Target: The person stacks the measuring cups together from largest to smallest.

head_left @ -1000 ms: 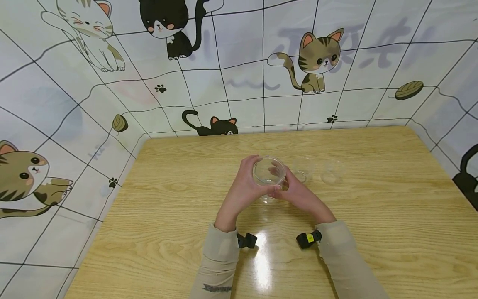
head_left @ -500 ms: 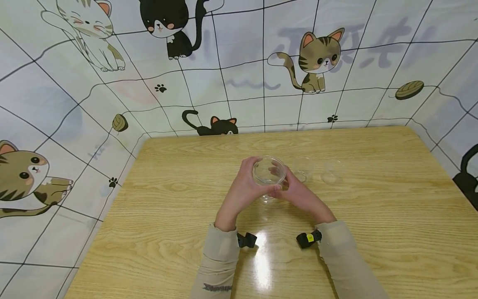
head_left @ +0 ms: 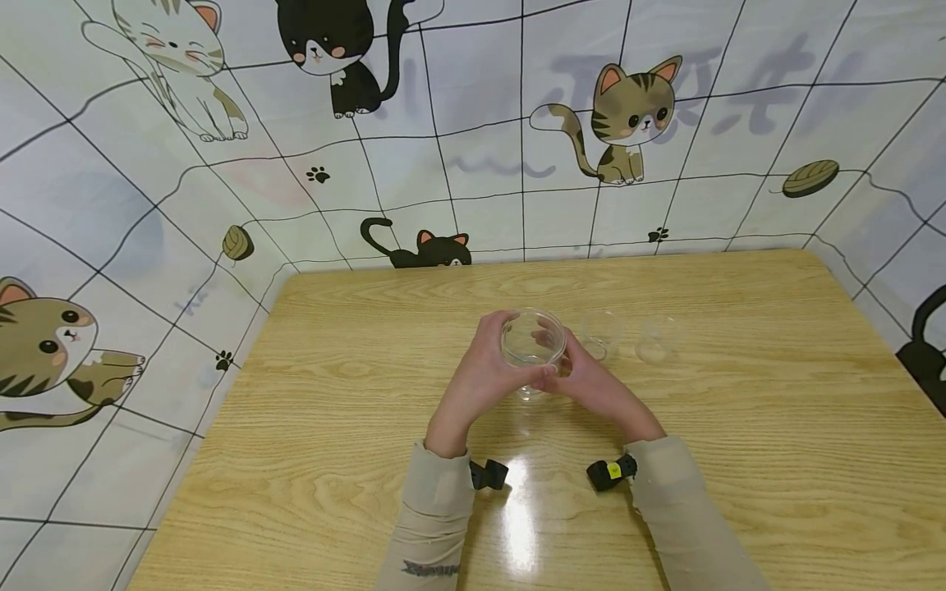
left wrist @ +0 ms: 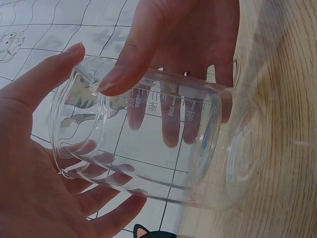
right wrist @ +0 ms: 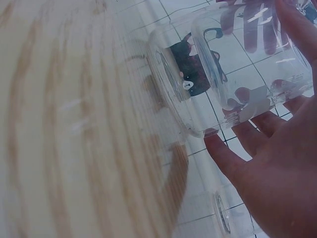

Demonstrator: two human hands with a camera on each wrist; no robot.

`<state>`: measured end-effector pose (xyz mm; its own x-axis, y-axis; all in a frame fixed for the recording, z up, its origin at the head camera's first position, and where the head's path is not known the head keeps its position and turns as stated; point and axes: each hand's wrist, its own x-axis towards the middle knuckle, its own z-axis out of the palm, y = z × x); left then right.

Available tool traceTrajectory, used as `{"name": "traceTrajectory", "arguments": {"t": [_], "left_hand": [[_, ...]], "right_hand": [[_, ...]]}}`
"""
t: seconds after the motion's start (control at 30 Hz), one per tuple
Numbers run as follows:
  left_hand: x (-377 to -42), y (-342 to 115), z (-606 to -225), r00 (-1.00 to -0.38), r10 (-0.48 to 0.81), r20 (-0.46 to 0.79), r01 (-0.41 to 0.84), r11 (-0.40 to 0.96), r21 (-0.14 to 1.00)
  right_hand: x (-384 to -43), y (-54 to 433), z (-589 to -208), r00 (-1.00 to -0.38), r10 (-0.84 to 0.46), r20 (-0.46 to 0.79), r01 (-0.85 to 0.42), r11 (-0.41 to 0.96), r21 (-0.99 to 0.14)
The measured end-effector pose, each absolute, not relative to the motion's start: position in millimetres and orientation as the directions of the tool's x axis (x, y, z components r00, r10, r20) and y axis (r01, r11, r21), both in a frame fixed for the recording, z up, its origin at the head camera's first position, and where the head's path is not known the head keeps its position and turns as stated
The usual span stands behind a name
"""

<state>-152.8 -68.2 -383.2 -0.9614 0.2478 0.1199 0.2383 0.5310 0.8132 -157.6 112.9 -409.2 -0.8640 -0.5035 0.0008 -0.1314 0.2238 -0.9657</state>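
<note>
Both hands hold a clear glass beaker [head_left: 534,338] near the middle of the wooden table. My left hand [head_left: 484,361] grips its left side by the rim, while my right hand [head_left: 594,384] curls round the right side. In the left wrist view, measuring marks run along the beaker [left wrist: 153,153], and the right thumb lies near its spout. A second clear glass wall and base [left wrist: 245,153] show beyond the marked beaker's bottom, suggesting nested vessels. The right wrist view also shows two base outlines on the glass [right wrist: 198,104]. Whether its bottom touches the table cannot be told.
Two more clear glass vessels stand right of the hands: a nearer one [head_left: 600,338] and a farther one [head_left: 656,341], both faint against the wood. The table [head_left: 332,410] meets a cat-patterned cloth backdrop [head_left: 488,164] behind and at the sides.
</note>
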Motion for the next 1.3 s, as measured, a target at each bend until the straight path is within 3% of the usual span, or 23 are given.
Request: {"name": "traceTrajectory", "arguments": {"t": [1.3], "left_hand": [[-152.6, -67.8, -383.4, -0.952, 0.282, 0.117, 0.253, 0.514, 0.820]], "right_hand": [[-159.3, 112.2, -410.2, -0.865, -0.501, 0.018, -0.134, 0.197, -0.971]]}}
